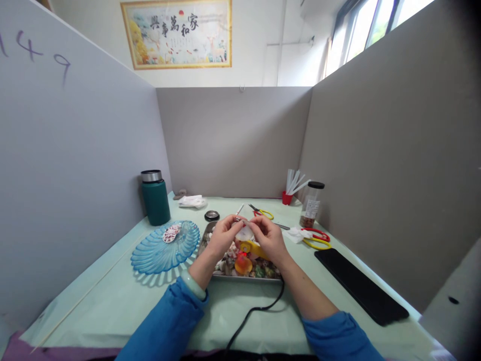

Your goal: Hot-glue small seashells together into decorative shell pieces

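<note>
1. Small piece (243, 220): located at the centre of the frame, above the far part of a metal tray (246, 279). Mostly covered; shape and material cannot be confirmed.
2. Left hand (223, 236) and right hand (269, 238): the fingers of both appear to pinch the small piece from opposite sides, thumbs toward the viewer.
3. Handling, in this inspector's judgement: light, probably stiff, possibly brittle at thin edges. Best held at the rim with fingertip pressure; a hard squeeze could chip it or make it slip.
4. Tray contents: mixed shells and stones, an orange-red round object (243, 265) at the near side, and a yellow tool (256, 249) partly behind the right hand. A black cord (259, 309) runs from the tray's near right corner to the bottom edge.
5. Desk (210, 321), left of frame: blue plate (160, 260) bearing a speckled piece (172, 233); green bottle (155, 201) behind.
6. Right of frame: jar (311, 206), scissors (317, 244) and black slab (361, 286).
7. Not verifiable: the scissors' blades, obscured by white tissue (298, 234), and the yellow tool's full outline.
</note>
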Tool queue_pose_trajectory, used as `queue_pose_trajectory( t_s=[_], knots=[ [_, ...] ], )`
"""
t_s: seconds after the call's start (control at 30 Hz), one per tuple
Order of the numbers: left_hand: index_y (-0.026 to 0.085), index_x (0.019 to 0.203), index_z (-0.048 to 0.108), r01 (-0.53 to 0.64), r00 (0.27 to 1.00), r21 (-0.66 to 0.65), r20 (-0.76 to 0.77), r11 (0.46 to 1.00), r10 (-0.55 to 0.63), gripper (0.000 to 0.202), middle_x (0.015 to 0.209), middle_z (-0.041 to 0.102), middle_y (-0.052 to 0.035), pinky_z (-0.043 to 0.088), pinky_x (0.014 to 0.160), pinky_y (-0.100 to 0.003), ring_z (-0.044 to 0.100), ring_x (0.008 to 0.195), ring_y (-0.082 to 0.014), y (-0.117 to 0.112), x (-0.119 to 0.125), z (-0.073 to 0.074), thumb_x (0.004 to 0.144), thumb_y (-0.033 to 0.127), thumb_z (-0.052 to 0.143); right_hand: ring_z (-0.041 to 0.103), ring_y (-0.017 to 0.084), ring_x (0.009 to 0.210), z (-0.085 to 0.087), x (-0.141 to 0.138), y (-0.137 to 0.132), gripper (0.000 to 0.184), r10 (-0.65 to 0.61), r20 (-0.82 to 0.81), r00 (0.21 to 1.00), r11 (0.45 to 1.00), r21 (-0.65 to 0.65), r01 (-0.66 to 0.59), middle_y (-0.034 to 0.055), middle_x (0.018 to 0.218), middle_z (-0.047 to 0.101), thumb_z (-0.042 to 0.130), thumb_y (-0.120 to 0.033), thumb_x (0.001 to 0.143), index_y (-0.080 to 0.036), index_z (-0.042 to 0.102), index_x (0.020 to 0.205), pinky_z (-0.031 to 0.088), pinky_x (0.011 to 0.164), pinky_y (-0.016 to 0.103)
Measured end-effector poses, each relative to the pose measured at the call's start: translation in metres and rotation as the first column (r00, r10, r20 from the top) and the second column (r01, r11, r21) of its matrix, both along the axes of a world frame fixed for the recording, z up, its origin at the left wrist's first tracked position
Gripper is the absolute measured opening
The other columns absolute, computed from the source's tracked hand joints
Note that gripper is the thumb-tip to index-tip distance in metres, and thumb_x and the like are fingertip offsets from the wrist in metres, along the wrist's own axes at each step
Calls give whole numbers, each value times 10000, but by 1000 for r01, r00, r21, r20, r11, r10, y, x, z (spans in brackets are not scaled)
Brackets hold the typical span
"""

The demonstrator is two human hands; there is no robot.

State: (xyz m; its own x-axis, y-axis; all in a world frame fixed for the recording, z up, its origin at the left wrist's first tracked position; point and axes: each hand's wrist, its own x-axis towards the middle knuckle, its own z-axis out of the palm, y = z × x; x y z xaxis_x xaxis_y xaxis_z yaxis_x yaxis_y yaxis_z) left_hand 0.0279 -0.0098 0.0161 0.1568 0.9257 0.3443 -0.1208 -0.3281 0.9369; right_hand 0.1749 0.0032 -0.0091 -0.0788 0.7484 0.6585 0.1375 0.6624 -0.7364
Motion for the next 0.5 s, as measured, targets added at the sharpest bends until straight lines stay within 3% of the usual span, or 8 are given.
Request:
queue_pose_trajectory(
  t_s=[0.27,0.5],
  knots=[
    [136,935,578,-39,999,17,-5,999,39,343,678,569,7,444,357,-181,531,526,-106,2,1,-1,735,405,653,486,114,545,-1,-1,2,187,-66,-13,998,995,78,67,-28,640,534,600,-348,825,-193,587,927,392,509,220],
    [141,877,562,-23,1000,20,-18,1000,23,310,649,546,16,447,352,-183,529,525,-107,0,0,-1,743,408,647,518,130,598,2,-1,0,143,-78,0,997,989,128,77,6,743,592,587,-334,837,-201,604,886,423,564,241]
  ],
)
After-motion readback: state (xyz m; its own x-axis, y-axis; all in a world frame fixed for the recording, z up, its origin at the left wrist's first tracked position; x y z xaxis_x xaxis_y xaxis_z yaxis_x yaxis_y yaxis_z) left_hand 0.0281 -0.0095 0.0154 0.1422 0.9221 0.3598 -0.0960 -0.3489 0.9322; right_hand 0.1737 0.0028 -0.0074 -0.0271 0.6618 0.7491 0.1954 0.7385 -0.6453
